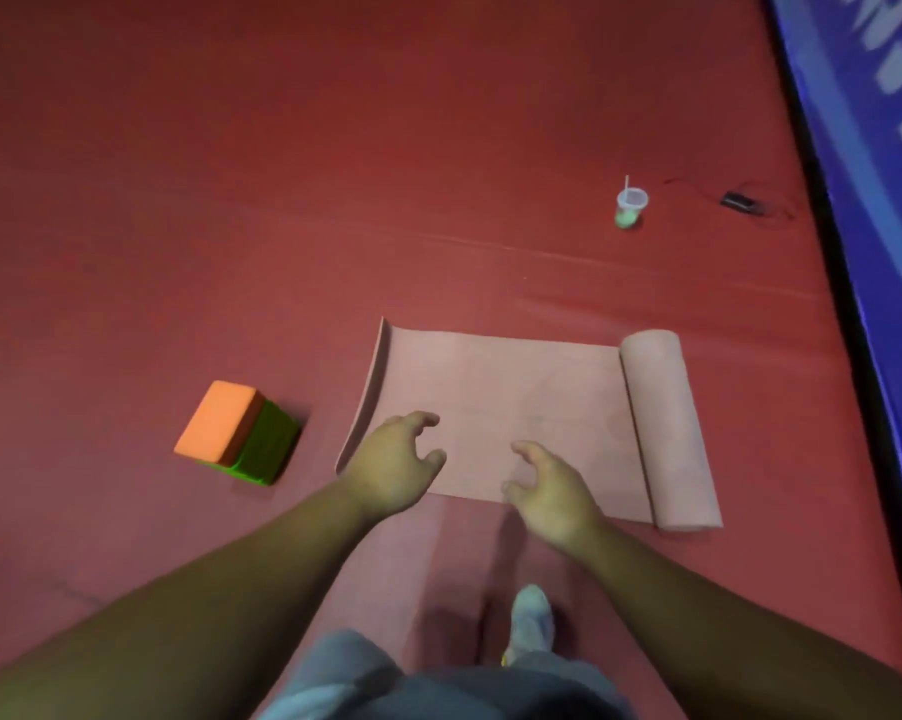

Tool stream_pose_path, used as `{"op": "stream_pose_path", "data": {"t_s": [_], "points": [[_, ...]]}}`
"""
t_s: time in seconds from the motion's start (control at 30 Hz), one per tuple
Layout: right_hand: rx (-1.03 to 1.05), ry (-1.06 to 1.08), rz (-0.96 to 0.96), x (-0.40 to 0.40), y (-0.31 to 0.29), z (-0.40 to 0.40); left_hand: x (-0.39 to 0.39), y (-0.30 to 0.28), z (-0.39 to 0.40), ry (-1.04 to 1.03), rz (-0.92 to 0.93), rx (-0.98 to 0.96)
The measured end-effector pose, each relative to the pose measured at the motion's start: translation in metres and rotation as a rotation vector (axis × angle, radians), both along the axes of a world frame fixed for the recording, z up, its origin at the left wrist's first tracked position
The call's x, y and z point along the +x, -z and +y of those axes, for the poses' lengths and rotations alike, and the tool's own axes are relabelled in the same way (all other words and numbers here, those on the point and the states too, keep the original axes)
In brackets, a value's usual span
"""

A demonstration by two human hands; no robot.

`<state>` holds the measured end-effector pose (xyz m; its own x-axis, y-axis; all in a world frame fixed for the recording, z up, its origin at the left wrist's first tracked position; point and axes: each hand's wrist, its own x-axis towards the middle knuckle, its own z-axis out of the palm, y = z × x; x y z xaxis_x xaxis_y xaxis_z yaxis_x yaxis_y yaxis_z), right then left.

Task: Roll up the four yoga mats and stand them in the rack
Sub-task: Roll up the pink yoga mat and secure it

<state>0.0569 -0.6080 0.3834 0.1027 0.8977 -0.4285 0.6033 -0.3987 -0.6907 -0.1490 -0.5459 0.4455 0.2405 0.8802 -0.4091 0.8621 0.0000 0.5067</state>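
On the red floor (231,200) at your nine o'clock sit orange and green blocks (236,433), a cup (631,202) at one o'clock, while your left hand (394,462) and right hand (553,491) hover loosely curled, holding nothing, over the half-rolled pink mat (516,397) at twelve.
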Motion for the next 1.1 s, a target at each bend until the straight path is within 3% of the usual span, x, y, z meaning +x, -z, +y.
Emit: {"op": "stream_pose_path", "data": {"t_s": [0.27, 0.4, 0.57, 0.77, 1.1], "points": [[0.003, 0.010, -0.007, -0.036, -0.001, 0.182, -0.037, 0.017, 0.185, -0.005, 0.027, 0.011], [-0.022, 0.187, -0.009, -0.075, 0.024, 0.256, -0.058, 0.048, 0.299, 0.225, 0.060, 0.026], [-0.041, 0.578, 0.037, -0.144, 0.032, 0.326, -0.086, 0.056, 0.416, 0.553, 0.147, -0.006], [-0.090, 0.792, 0.063, -0.181, 0.032, 0.348, -0.077, 0.065, 0.474, 0.827, 0.199, -0.070], [-0.146, 0.865, -0.018, -0.173, 0.084, 0.367, -0.026, 0.117, 0.505, 1.083, 0.235, -0.093]]}}
